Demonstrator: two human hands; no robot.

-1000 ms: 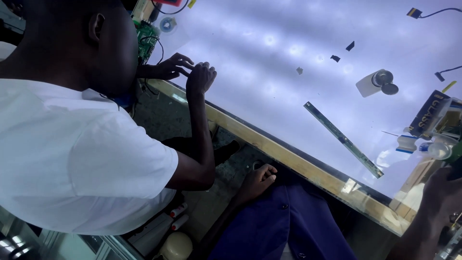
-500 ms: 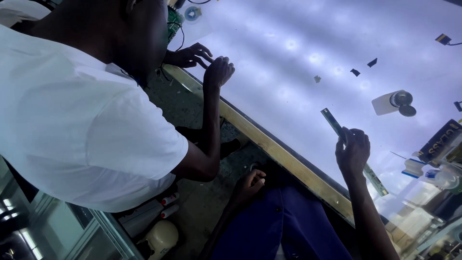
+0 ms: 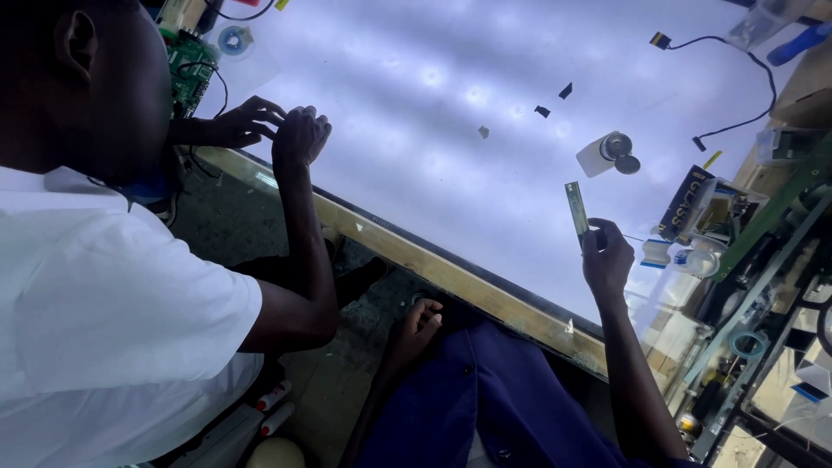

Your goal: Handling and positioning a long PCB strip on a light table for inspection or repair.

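Note:
My right hand [image 3: 606,257] is shut on the lower end of a thin greenish strip [image 3: 576,206] and holds it upright over the near right part of a large glowing white panel [image 3: 407,130]. My left hand [image 3: 418,324] rests low on my blue-clad lap [image 3: 485,407], under the panel's wooden edge [image 3: 451,270], holding nothing. A co-worker in a white shirt [image 3: 104,329] sits at the left. Both of that person's hands [image 3: 277,130] are on the panel's near left edge.
A small white bottle with a round cap [image 3: 607,154] and a few small dark scraps [image 3: 542,111] lie on the panel. A black cable [image 3: 745,65] runs across the far right. A green circuit board [image 3: 189,68] sits far left. Boxes and metal frames [image 3: 737,251] crowd the right side.
The strip lay flat on the panel a second ago. My right hand reached in from the right, closed on it and lifted it upright. The view shifted slightly.

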